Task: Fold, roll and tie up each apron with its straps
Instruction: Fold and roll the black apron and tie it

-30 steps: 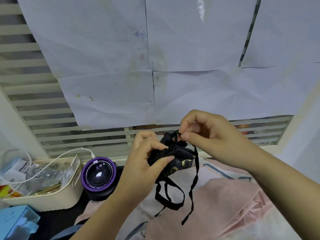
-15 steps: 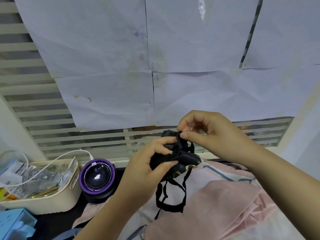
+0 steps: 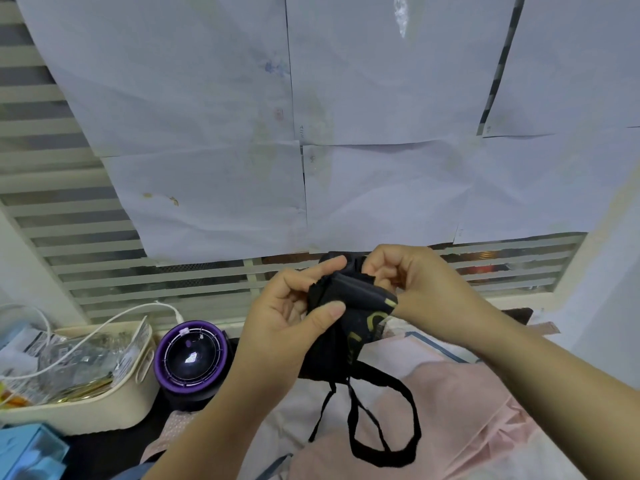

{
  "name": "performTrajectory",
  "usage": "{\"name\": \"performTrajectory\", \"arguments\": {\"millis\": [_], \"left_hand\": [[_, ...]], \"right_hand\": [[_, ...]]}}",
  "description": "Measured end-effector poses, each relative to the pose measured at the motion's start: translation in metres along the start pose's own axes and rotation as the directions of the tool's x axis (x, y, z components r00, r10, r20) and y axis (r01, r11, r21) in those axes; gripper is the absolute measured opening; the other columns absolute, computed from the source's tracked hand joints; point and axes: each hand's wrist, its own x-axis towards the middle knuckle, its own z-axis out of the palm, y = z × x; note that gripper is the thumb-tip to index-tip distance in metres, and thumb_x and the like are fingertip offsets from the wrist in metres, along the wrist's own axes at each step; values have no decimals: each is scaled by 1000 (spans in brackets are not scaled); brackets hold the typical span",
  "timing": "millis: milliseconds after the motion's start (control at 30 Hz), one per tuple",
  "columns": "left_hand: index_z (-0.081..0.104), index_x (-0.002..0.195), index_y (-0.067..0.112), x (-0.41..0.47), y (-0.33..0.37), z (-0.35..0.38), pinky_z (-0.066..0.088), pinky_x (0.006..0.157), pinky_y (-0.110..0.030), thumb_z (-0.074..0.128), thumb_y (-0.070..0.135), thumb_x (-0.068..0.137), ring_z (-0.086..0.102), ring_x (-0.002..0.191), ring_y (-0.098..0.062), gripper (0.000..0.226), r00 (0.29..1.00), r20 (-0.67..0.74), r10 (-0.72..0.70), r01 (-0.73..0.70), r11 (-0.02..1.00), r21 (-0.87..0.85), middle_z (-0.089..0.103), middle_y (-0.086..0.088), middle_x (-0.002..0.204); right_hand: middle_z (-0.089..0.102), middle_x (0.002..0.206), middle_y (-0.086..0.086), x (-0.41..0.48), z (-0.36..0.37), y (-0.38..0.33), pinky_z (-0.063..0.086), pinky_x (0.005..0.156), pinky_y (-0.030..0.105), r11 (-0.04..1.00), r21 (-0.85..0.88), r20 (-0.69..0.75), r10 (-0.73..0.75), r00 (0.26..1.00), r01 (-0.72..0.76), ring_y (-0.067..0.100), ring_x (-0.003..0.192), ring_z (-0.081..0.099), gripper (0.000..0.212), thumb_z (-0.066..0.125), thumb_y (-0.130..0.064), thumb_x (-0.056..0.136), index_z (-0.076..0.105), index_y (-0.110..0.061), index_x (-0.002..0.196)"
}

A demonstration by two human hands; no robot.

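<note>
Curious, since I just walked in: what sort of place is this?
Likely a cluttered home worktable by a window: paper sheets over slatted blinds, a cream basket of odds and ends, pink cloth piled below a black apron.

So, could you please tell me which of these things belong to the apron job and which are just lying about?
In the job: black apron, gripped by left hand and right hand; its hanging straps; pink cloth pile, probably aprons.

Lying about: cream basket, white cable, purple round device, blue box.
</note>
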Motion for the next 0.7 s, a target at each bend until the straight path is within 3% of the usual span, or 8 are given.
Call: {"name": "performTrajectory", "arguments": {"millis": [133,233,333,400,467,533,633,700], "left_hand": [[52,88,7,1,2,3,56,64,-21,66,7,68,69,76,-10,24,993,-113,-18,23,999,36,72,6,81],[53,87,8,4,6,3,56,65,-21,76,8,69,67,73,-9,29,985,-175,-11,17,999,32,70,6,76],[52,88,7,5,8,9,56,67,-20,63,8,67,67,75,-6,23,987,-159,-1,3,1000,16,71,8,78],[52,87,6,6,5,14,56,68,-21,63,-3,74,68,79,-7,19,989,-148,17,-16,1000,8,70,7,86],[57,85,12,7,1,16,55,73,-20,66,-12,77,68,88,-8,27,985,-157,74,-71,997,25,66,3,105],[62,76,28,6,1,14,55,81,-24,69,1,72,66,102,-12,29,983,-138,124,-119,992,47,57,4,126],[61,66,35,2,5,7,53,90,-28,72,25,65,60,115,-9,15,994,-23,108,-105,988,110,49,16,138],[60,66,35,4,10,-1,48,94,-25,64,36,69,55,120,-5,5,995,42,95,-101,979,180,51,13,139]], "right_hand": [[55,62,-12,-6,0,1,38,62,24,997,-71,20,-23,1000,24,13,64,44,28,64,7,79,56,-20,80],[63,78,-16,-11,-8,3,44,74,22,991,126,54,48,997,-54,16,76,51,25,73,-13,77,58,-21,96],[67,115,-9,-11,-7,3,48,90,24,952,255,194,123,973,-171,11,105,63,64,81,-37,69,55,-25,126],[71,96,-16,-11,2,-4,47,78,12,978,170,199,83,976,-118,-2,91,65,44,75,-24,81,57,-22,121],[70,77,-19,-9,11,-10,44,66,6,989,143,103,20,995,-35,-8,73,63,24,65,-10,87,63,-23,107],[64,61,-21,-8,13,-9,40,57,3,988,156,39,-30,999,23,-9,58,58,19,61,-2,88,63,-19,96],[66,66,-19,-10,12,-7,42,59,5,987,160,53,-27,998,19,-7,61,59,18,63,0,86,65,-17,94],[70,78,-13,-10,9,-3,47,67,12,991,137,85,-20,996,9,-2,73,63,22,66,-3,85,69,-24,91]]}}
